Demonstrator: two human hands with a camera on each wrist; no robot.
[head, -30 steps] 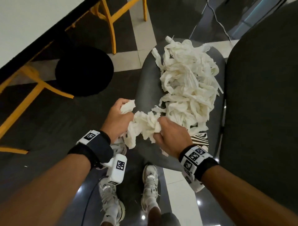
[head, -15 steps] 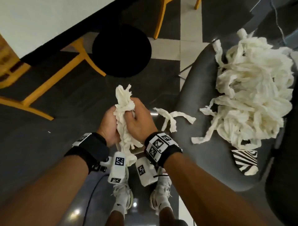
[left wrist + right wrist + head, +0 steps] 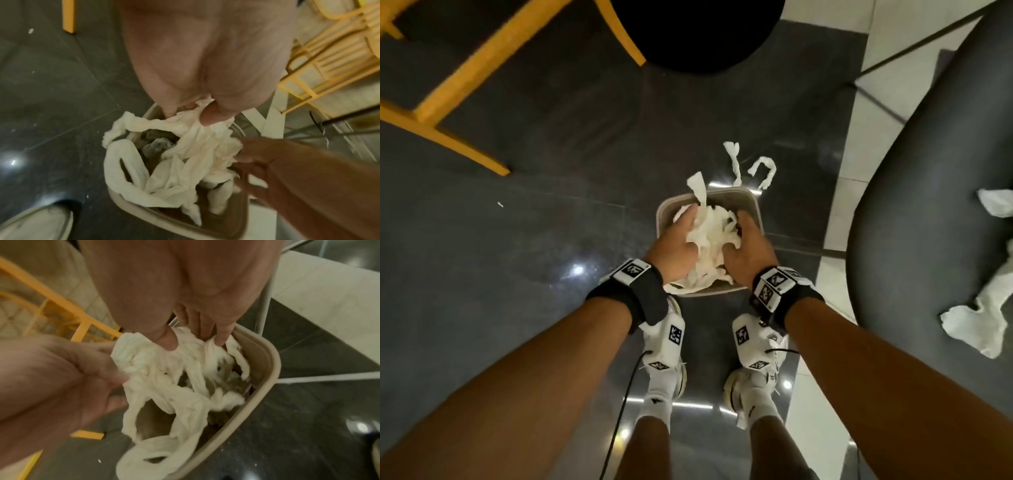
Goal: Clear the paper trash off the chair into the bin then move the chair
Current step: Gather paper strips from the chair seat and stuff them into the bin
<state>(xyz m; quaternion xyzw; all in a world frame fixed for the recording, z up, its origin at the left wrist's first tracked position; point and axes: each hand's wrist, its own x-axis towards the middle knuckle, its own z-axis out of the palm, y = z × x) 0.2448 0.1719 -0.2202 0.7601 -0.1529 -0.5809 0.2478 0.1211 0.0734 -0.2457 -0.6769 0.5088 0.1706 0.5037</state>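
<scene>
A beige bin [image 3: 754, 209] stands on the dark floor just ahead of my feet. Both hands hold a bundle of white paper strips [image 3: 710, 240] in its mouth. My left hand [image 3: 678, 240] pinches the strips between thumb and fingers [image 3: 189, 112]. On the other side my right hand [image 3: 748, 250] grips the same bundle [image 3: 193, 340]. Loops of paper [image 3: 185, 154] hang over the bin's rim [image 3: 144, 209]. The dark grey chair seat [image 3: 928, 171] is at the right, with a few paper pieces [image 3: 972, 325] lying on it.
Two loose strips [image 3: 765, 171] lie on the floor beyond the bin. Yellow wooden chair legs [image 3: 458, 78] and a black round seat [image 3: 695, 31] are ahead and to the left. My white shoes [image 3: 664, 377] and a black cable [image 3: 619, 411] are below the bin.
Both hands pulled a bundle of strips off the chair seat, bunched it together, and carried it left and down into the bin's mouth. The chair now sits at the right edge.
</scene>
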